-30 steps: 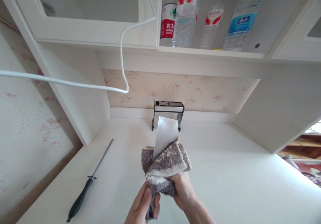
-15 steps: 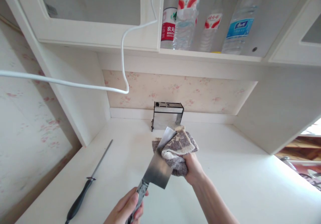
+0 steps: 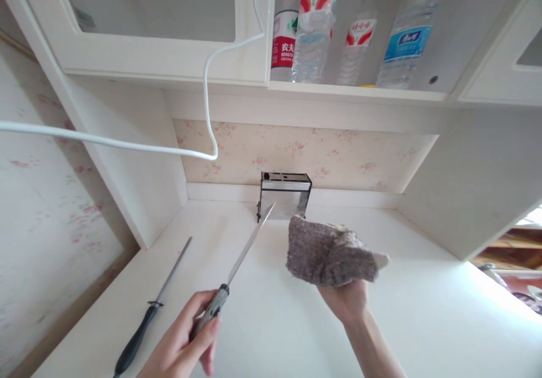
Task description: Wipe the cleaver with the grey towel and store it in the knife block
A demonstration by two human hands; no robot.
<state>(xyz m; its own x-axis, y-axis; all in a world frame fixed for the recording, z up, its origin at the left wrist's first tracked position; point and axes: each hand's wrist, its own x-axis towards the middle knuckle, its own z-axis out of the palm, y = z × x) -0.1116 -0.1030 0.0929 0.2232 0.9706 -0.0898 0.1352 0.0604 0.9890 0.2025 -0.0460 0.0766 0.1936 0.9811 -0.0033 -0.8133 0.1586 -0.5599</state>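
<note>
My left hand [image 3: 186,338] is closed round the handle of a cleaver [image 3: 248,245], whose blade is seen edge-on and points up toward the metal knife rack [image 3: 285,195] at the back wall. My right hand [image 3: 345,299] grips a grey patterned cloth [image 3: 330,253] from below, held up to the right of the blade and apart from it. The blade tip is just in front of the rack's left side.
A sharpening steel with a black handle [image 3: 146,321] lies on the white counter [image 3: 423,310] at left. A white cable [image 3: 127,141] hangs across the left. Several plastic bottles [image 3: 313,22] stand on the shelf above. Cabinet walls close in both sides.
The cloth came off the blade and moved right with my right hand. My left hand turned the cleaver edge-on and swung it left, pointing at the rack.
</note>
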